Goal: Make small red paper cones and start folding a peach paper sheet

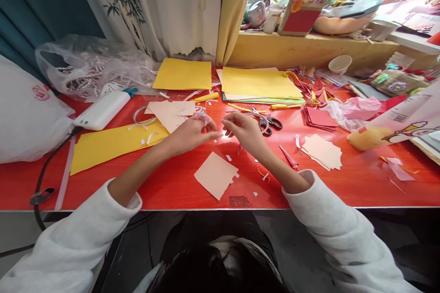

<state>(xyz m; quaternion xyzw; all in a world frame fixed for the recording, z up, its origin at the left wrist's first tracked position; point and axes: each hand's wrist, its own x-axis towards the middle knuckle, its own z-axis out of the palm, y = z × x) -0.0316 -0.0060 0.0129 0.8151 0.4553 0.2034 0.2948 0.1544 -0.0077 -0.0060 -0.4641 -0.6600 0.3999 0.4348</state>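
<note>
Above the middle of the red table, my left hand [196, 132] is closed, thumb and fingers drawn together. A small pinkish piece [202, 119] shows at its fingers; its kind is unclear. Facing it a short gap away, my right hand [243, 129] pinches thumb against fingertips, and whatever is between them is too small to make out. Just beyond the right hand lie black-handled scissors [275, 123] and a clear ring like a tape roll [264, 121]. Below both hands, a pale pink paper square [215, 176] with a notched edge lies flat among tiny scraps.
Yellow paper sheets [257, 81] lie at the back, with a yellow strip [103, 149] at left. Notched pink papers [323, 151] and red papers [319, 118] are at right. A white power strip [103, 111], plastic bags [30, 114] and a paper cup [339, 64] stand around.
</note>
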